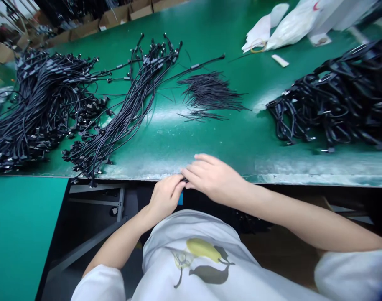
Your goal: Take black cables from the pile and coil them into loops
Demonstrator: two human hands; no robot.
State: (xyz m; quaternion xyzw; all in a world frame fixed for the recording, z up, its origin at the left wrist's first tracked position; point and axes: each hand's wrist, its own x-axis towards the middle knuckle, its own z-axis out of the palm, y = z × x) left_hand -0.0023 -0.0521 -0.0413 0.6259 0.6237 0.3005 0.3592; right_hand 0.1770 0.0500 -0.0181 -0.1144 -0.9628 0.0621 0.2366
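Observation:
At the front edge of the green table, my left hand (166,194) and my right hand (211,177) meet with fingers closed. Between the fingertips a short bit of black cable (185,180) shows; most of it is hidden by the hands. Beyond them, a pile of short black ties (210,92) lies on the table. To the left a loose bundle of black cables (131,100) with plugs at both ends stretches toward the front edge. On the right is a heap of folded black cables (332,96).
A larger heap of straight black cables (37,96) covers the far left of the green table (210,138). White plastic bags (291,31) and a small white piece (280,60) lie at the back right. Cardboard boxes (115,19) stand beyond the far edge.

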